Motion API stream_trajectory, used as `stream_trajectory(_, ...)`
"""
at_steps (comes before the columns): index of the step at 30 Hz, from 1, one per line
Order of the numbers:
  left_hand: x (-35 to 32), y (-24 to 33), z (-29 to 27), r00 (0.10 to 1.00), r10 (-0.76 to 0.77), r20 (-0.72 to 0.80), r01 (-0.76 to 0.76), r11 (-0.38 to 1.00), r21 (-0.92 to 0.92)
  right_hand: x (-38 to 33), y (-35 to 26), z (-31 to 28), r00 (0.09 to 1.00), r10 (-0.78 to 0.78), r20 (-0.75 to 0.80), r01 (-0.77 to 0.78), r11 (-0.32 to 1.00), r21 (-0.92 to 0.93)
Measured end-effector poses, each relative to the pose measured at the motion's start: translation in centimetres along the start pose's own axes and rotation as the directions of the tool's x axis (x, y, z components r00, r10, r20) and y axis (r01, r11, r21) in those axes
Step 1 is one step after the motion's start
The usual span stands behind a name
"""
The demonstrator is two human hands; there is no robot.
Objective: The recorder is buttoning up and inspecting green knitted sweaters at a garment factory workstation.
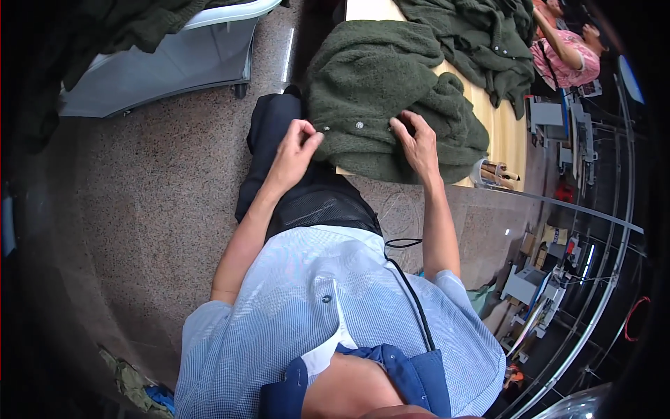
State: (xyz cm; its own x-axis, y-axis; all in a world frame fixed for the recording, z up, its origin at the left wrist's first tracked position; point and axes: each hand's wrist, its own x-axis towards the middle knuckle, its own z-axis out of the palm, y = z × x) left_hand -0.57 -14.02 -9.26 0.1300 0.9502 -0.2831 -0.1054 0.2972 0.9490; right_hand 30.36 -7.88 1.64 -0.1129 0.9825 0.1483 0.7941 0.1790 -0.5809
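Note:
A dark green fleece garment [377,84] with small round snap buttons lies on a wooden table [504,133], its lower edge hanging toward me. My left hand [296,150] pinches the garment's edge by a snap at its left. My right hand [415,143] presses down on the fabric edge further right, fingers bent onto the cloth. Both forearms come up from my light blue shirt.
A second green garment [481,35] lies further back on the table. A grey cart [167,63] with dark cloth stands at upper left on the speckled floor. Another person in pink [569,56] sits at upper right. Machines and shelving fill the right side.

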Motion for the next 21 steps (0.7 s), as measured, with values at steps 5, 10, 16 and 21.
stream_trajectory(5,0.8,0.4,1.0,0.997,0.072,-0.005,-0.071,0.975,-0.209,4.4,-1.3,3.8,0.968,0.248,0.03,-0.24,0.957,-0.161)
stream_trajectory(10,-1.6,6.1,-1.1,0.993,0.105,-0.054,-0.113,0.978,-0.176,4.7,-1.7,1.1,0.967,0.255,0.009,-0.21,0.774,0.597)
stream_trajectory(16,-5.6,11.8,-0.7,0.927,0.37,0.06,-0.368,0.929,-0.044,-0.8,-4.7,-5.8,0.981,0.191,0.047,-0.16,0.637,0.754)
stream_trajectory(21,-4.8,11.8,2.3,0.875,0.471,0.115,-0.484,0.836,0.258,-4.5,1.1,-4.6,0.947,0.185,0.263,-0.222,0.968,0.119)
